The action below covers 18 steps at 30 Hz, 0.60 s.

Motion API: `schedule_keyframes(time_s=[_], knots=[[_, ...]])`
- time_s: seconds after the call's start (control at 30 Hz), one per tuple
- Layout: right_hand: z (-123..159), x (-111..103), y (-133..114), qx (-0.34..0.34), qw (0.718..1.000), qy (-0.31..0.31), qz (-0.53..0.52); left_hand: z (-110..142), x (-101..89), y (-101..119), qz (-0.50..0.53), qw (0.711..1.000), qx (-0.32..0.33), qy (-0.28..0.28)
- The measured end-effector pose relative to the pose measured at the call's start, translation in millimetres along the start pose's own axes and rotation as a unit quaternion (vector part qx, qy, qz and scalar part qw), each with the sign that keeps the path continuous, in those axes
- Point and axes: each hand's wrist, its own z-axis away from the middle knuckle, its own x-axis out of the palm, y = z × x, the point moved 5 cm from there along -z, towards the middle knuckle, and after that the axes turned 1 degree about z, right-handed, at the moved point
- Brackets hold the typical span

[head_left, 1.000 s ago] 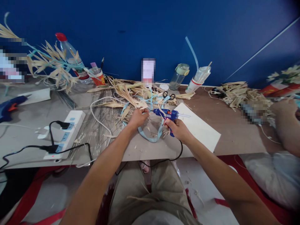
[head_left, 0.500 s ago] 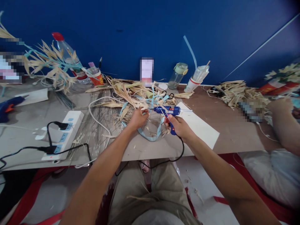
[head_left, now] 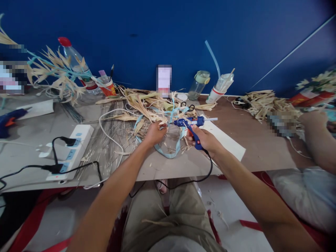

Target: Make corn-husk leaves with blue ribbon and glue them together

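At the far left a blue glue gun (head_left: pixel 9 122) lies on the bench (head_left: pixel 147 168), its tip by a piece of white paper (head_left: pixel 43 107). Behind it, a branch (head_left: pixel 63 71) with a pale blue stem and dry leaves leans in front of a red-capped bottle (head_left: pixel 76 61), near a red paper cup (head_left: pixel 109 88) that holds a pen. Next come a white power strip (head_left: pixel 75 148) with black plugs in it, then a spread of thin wires (head_left: pixel 106 140). Dry husks (head_left: pixel 143 105) lie heaped in the middle. The left hand (head_left: pixel 156 133) has its fingertips drawn together by a pale scrap (whether they grip it, I cannot tell), above a loop of light blue ribbon (head_left: pixel 169 154). Just beside them is the nozzle of a second gun, the corded one (head_left: pixel 194 121), which the right hand (head_left: pixel 206 137) holds wrapped by its handle, a clear stick poking from its back end. Further right are a white sheet (head_left: pixel 232 142), a tilted cup (head_left: pixel 216 95), more husks (head_left: pixel 262 99) and another person's forearm (head_left: pixel 316 134).
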Motion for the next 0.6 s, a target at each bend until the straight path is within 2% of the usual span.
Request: schedule_keyframes(time_s=[0.6], knots=[[0.2,-5.8,-7.8,0.018,0.999,0.003,0.039,1.8,-1.1,3.6,-0.011,1.0,-0.005,-0.003]])
